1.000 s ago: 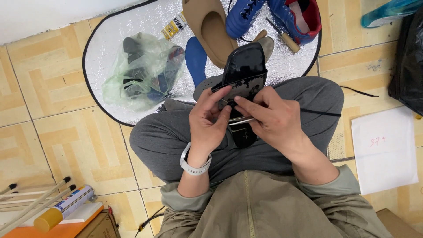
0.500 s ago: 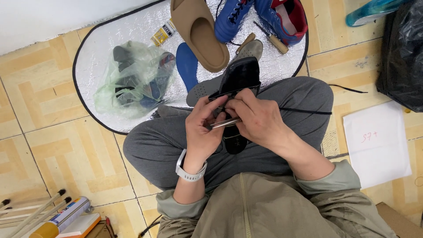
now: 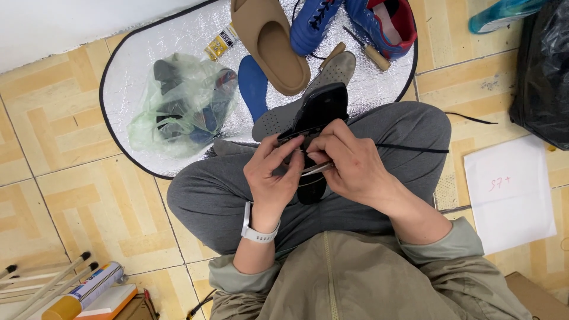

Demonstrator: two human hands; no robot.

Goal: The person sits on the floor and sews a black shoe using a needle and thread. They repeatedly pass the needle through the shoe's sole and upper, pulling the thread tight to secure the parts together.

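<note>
Hands meet over the lap of a person sitting cross-legged on the floor. The left hand (image 3: pixel 271 178) has its fingers closed on a black shoe (image 3: pixel 316 127), whose long axis runs near to far, its far end tipped slightly right toward the silver mat (image 3: pixel 166 47). The right hand (image 3: pixel 349 163) pinches a thin metal tool (image 3: pixel 315 169) against the shoe. A tan slide sandal (image 3: pixel 269 44) lies farther off.

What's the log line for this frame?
left hand: holds black shoe | right hand: pinches metal tool | lap
</note>
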